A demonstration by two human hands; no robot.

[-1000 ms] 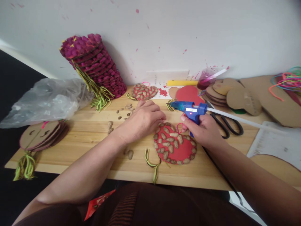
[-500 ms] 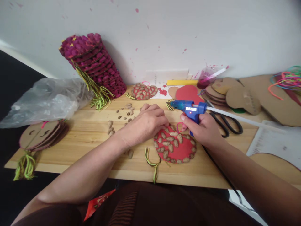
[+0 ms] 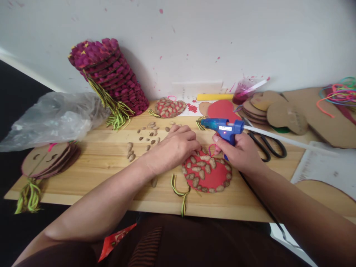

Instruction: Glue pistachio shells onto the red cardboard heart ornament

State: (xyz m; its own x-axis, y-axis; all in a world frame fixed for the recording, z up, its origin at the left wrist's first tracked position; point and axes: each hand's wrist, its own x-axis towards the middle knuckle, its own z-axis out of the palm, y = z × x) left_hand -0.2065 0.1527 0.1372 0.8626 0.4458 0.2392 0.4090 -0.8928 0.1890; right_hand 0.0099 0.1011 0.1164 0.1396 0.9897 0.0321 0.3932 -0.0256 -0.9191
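My right hand (image 3: 244, 152) grips a blue hot glue gun (image 3: 228, 129) by its handle, nozzle toward the left, with a long white glue stick (image 3: 278, 139) out of its back. Below it lies a red apple-shaped piece (image 3: 214, 177) edged and partly covered with peanuts (image 3: 196, 182), with a pink loop on top and a yellow-green tassel (image 3: 182, 193) at its lower left. My left hand (image 3: 180, 142) rests at the piece's upper left edge. Its fingers are bent and closed; whatever their tips hold is hidden. Loose peanuts (image 3: 130, 151) lie on the wooden table (image 3: 105, 167) behind and left of that hand.
Black-handled scissors (image 3: 274, 146) lie right of the glue gun. Cardboard shapes (image 3: 287, 115) are stacked at the back right. A purple stack (image 3: 111, 74) leans at the wall beside a clear plastic bag (image 3: 52, 115). A cup of purple liquid (image 3: 241, 94) stands at the back.
Almost nothing differs. Both hands, the glue gun and the red piece stay in place; my left hand has shifted very slightly.
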